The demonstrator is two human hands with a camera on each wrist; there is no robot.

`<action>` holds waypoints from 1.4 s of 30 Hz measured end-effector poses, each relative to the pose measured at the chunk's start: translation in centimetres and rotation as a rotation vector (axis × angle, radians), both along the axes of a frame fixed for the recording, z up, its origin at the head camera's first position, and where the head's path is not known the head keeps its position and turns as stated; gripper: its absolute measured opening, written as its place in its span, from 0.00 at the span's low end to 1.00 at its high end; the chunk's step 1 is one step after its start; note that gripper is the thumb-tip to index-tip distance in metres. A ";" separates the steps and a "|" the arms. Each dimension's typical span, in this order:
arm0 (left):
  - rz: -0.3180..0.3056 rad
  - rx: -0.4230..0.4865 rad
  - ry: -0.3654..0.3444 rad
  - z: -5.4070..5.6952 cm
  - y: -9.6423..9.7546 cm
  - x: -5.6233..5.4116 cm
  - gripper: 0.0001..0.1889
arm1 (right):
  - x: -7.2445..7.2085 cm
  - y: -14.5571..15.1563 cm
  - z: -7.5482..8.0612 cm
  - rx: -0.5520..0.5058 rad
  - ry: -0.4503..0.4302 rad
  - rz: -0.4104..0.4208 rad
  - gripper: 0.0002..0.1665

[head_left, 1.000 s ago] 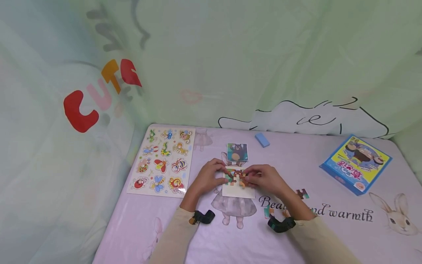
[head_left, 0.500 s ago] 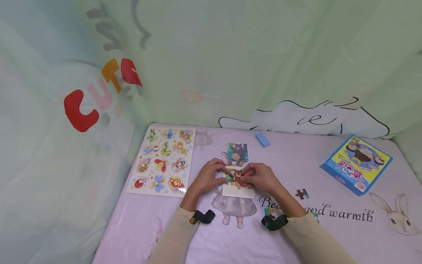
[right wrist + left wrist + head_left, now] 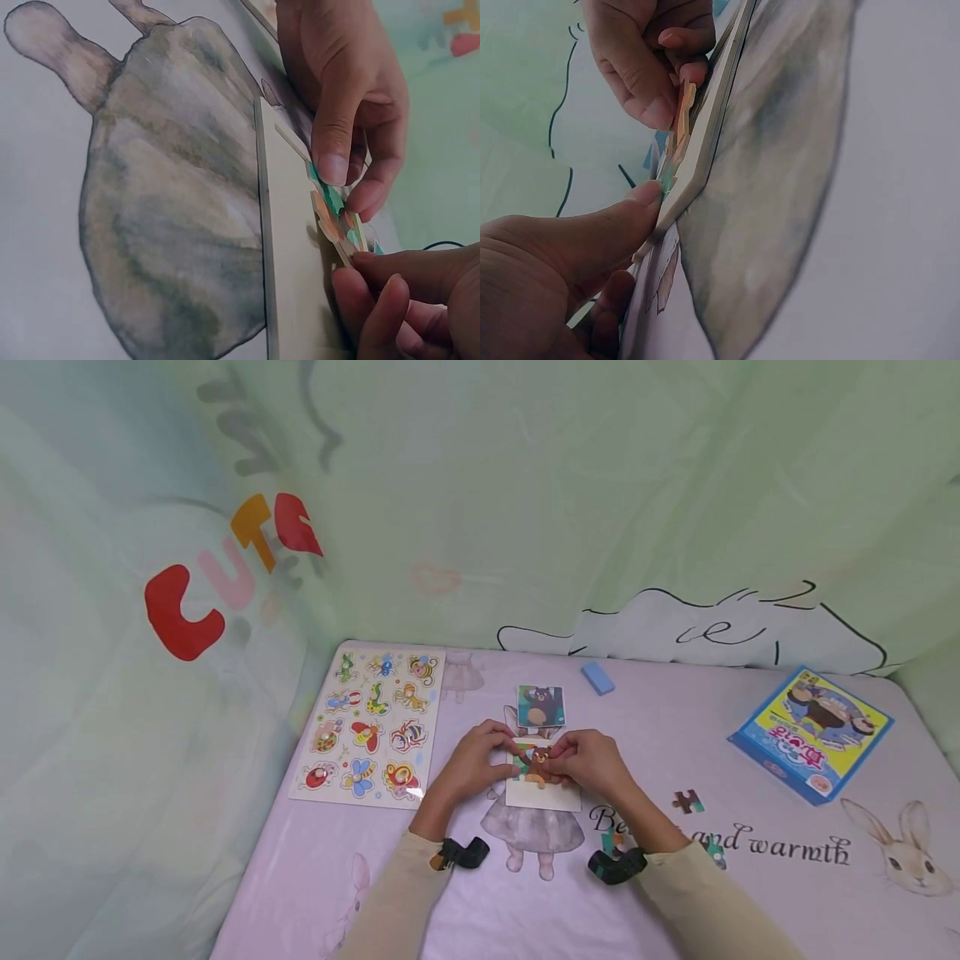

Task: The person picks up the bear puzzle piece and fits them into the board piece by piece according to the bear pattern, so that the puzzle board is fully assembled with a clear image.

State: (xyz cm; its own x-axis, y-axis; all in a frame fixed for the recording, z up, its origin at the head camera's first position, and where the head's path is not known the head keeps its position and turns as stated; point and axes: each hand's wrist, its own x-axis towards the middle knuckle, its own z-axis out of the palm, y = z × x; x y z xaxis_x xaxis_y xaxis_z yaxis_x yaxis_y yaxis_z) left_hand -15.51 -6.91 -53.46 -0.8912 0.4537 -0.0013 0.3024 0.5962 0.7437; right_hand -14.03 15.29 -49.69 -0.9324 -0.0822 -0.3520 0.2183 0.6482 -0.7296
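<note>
On the tablecloth [image 3: 750, 910] I can read, in black curved letters, "Be" [image 3: 609, 818] and then "and warmth" [image 3: 772, 846]; my right arm [image 3: 652, 814] covers the letters between. On the curtain [image 3: 450, 485] stand the coloured letters C [image 3: 168, 618], U [image 3: 238, 597] and T [image 3: 258, 539], then one red letter [image 3: 294, 522] of which I am not sure. The box [image 3: 817, 735] carries Chinese characters, but for me they are too small to read.

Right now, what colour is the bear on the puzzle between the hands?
The puzzle bear is mostly brown; best seen in the head view.
</note>
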 end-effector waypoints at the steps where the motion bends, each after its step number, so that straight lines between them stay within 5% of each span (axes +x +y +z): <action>1: 0.001 0.000 0.000 0.0 0.0 0.0 0.12 | 0.0 0.0 0.0 0.003 -0.001 -0.006 0.11; 14: -0.002 -0.001 0.007 0.0 0.2 0.1 0.11 | 0.1 0.1 0.4 0.062 0.058 0.020 0.09; 23: 0.044 -0.076 0.031 0.1 1.4 0.8 0.12 | -0.4 1.3 -0.2 0.071 0.132 0.226 0.07; 42: 0.097 -0.129 0.076 -0.3 2.0 1.2 0.11 | -0.5 1.3 -0.5 0.075 0.120 0.224 0.09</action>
State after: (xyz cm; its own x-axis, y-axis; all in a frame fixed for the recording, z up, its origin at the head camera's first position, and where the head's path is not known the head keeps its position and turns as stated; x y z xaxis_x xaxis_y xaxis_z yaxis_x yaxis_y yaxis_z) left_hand -14.27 -4.87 -53.76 -0.9305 0.3660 0.0151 0.2913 0.7143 0.6364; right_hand -14.52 16.62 -50.23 -0.9291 -0.2694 -0.2533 -0.0219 0.7240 -0.6894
